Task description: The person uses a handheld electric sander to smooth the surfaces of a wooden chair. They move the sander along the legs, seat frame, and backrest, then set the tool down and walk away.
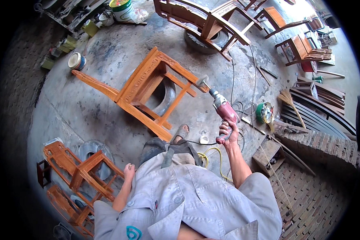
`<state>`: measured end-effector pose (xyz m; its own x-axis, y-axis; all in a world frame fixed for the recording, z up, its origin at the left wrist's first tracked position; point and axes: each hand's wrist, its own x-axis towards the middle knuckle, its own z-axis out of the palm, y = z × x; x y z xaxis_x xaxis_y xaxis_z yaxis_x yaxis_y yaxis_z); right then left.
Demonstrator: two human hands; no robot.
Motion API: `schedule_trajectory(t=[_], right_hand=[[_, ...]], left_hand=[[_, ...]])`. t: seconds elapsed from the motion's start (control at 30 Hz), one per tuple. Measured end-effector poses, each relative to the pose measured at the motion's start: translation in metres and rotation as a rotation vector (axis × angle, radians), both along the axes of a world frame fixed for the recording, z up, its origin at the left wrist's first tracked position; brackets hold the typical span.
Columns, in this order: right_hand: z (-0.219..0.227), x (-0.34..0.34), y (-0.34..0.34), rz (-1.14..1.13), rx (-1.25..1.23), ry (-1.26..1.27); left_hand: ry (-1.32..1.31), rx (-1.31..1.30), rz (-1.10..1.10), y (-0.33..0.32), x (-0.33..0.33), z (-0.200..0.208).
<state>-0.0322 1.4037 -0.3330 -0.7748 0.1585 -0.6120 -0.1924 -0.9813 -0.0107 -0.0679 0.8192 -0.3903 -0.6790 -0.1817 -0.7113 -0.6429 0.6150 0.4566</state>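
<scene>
My right hand [229,132] is wrapped round the rear handle of a red power drill [225,109]. A round pale sanding disc [202,81] sits at the tool's far end, right by the tip of a chair leg; whether they touch I cannot tell. That orange-brown carved wooden chair [142,82] lies tipped over in front of me, propped on a tire [166,96]. Down by my left thigh, my left hand [129,172] hangs with its fingers curled in, apart from the chair, and no object shows in it.
A power cord [198,142] crosses by my foot, near a yellow hose [218,150] and a white cup [204,139]. More chairs stand at lower left [94,166] and on another tire [200,42] beyond. To the right are a green tub [264,113], a broom [292,105] and a low brick wall [320,144].
</scene>
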Motion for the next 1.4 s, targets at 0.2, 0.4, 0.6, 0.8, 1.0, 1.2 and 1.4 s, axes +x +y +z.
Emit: schedule_trajectory(t=[0.2,0.4,0.6,0.8,1.0,1.2,1.4], right_hand=[[0.003,0.012,0.015,0.069,0.003,-0.017],[0.007,0.025,0.017,0.04,-0.01,-0.049],[0.006,0.019,0.018,0.069,-0.007,-0.029],[0.002,-0.007,0.017,0.087,0.013,0.018],[0.002,0.03,0.034,0.106,-0.038,-0.003],[0.014,0.032,0.052,0.168,0.032,-0.068],[0.016,0.002,0.05,0.197,-0.014,0.022]], left_hand=[[0.059,-0.091,-0.155,-0.015,0.032,-0.037],[-0.001,0.123,0.271,0.071,-0.001,0.03],[0.212,0.426,0.253,0.155,-0.068,0.116],[0.314,1.065,-0.058,0.263,-0.113,0.268],[-0.049,1.755,-0.669,0.29,-0.11,0.372],[0.014,2.141,-0.842,0.317,-0.093,0.384],[0.109,2.143,-0.852,0.318,-0.089,0.395]])
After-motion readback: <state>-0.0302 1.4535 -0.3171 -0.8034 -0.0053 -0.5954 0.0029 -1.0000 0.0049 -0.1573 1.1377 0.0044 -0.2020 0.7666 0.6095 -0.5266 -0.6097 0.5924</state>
